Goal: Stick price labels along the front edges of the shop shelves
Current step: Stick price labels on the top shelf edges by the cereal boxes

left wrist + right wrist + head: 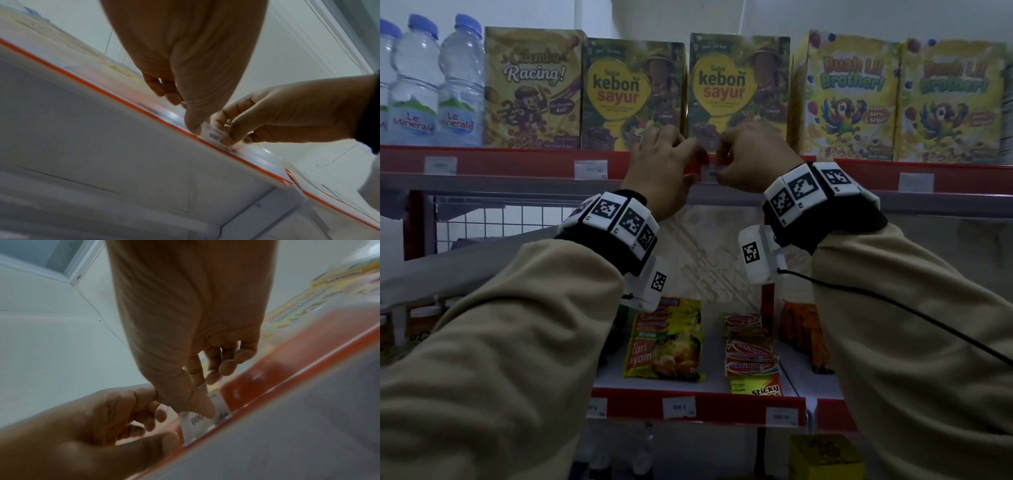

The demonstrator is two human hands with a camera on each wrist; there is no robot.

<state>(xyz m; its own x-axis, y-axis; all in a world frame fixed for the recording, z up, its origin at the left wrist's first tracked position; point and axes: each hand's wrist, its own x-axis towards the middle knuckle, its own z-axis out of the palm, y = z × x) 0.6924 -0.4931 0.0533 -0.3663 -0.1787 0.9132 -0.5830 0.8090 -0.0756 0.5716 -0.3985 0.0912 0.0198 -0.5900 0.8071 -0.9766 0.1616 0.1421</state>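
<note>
Both hands meet at the upper shelf's red front edge: right hand pinches the price label (digits "000" legible), left hand thumb presses beside it, fingers curled.

price label mostly hidden between both hands, print blurred, leftmost water bottle cut off

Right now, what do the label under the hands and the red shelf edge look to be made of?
Label: looks like thin white paper, matte, with dark printed digits; it lies flat against the strip. Red shelf edge: probably a glossy clear plastic cover over a red strip, going by its bright highlights; metal under it cannot be ruled out.
</note>
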